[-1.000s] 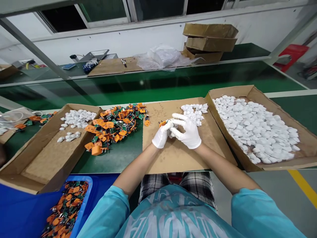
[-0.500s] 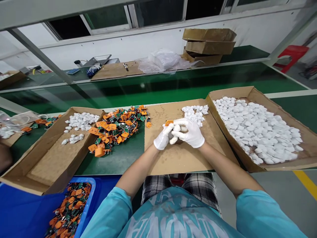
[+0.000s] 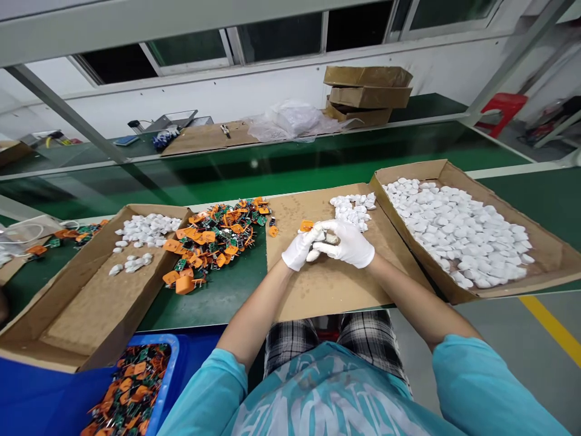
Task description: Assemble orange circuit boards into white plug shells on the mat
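left hand (image 3: pixel 298 249) seemingly holds orange part (image 3: pixel 307 226), well inside cardboard (image 3: pixel 327 293) edges

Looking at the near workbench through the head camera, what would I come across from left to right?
Left cardboard box → heap of orange and green parts → left hand → right hand → right cardboard box.

"What's worn on the left hand (image 3: pixel 298 249) and right hand (image 3: pixel 348 243)?"
"White gloves (image 3: pixel 358 247), ending at the wrists."
"And the shirt (image 3: pixel 329 362)?"
"Turquoise, with pale lettering (image 3: pixel 313 410) across the front and sleeves (image 3: pixel 481 375) ending near the elbows."
"Below?"
"Black-and-white plaid bottoms (image 3: pixel 370 336)."
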`<state>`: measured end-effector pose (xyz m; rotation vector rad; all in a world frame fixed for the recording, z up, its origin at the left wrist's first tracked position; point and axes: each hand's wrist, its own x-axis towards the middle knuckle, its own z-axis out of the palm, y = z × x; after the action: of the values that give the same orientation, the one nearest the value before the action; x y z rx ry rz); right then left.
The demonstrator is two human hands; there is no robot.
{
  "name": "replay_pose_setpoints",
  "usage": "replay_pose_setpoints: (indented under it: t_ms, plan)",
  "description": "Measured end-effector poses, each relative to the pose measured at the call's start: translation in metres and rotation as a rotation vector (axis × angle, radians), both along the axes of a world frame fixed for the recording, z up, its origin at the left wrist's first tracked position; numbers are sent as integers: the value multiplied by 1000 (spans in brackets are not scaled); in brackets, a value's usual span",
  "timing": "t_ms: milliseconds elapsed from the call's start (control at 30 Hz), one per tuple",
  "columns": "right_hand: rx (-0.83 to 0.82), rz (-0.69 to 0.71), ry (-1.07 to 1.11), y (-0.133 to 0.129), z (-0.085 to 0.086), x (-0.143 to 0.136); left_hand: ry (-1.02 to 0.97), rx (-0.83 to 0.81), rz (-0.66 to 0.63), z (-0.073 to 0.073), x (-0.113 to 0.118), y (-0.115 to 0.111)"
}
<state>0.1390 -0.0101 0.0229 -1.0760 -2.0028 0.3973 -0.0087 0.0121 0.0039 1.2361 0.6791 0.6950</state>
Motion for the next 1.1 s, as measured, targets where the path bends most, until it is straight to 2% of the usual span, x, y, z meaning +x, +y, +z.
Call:
replay_pose_setpoints:
  t_ms: [133, 233, 333, 500, 800, 1000, 1100]
  plan:
    - [-9, -45, 4, 0, 1, -1, -24, 104, -102, 1, -6, 4]
    - [-32, -51, 33, 0, -1, -2, 9, 56, -97, 0, -7, 5]
    - [-41, 16, 38, 1, -2, -1, 17, -4, -74, -1, -5, 5]
    - [42, 36, 13, 6, -2, -1, -96, -3, -89, -2, -4, 4]
    - [-37, -10, -186, 22, 3, -9, -112, -59, -97, 2, -14, 14]
    - [-99, 61, -157, 25, 2, -8, -102, -144, -49, 3, -18, 17]
    - [-138, 33, -91, 24, 2, -6, -105, -179, -98, 3, -18, 16]
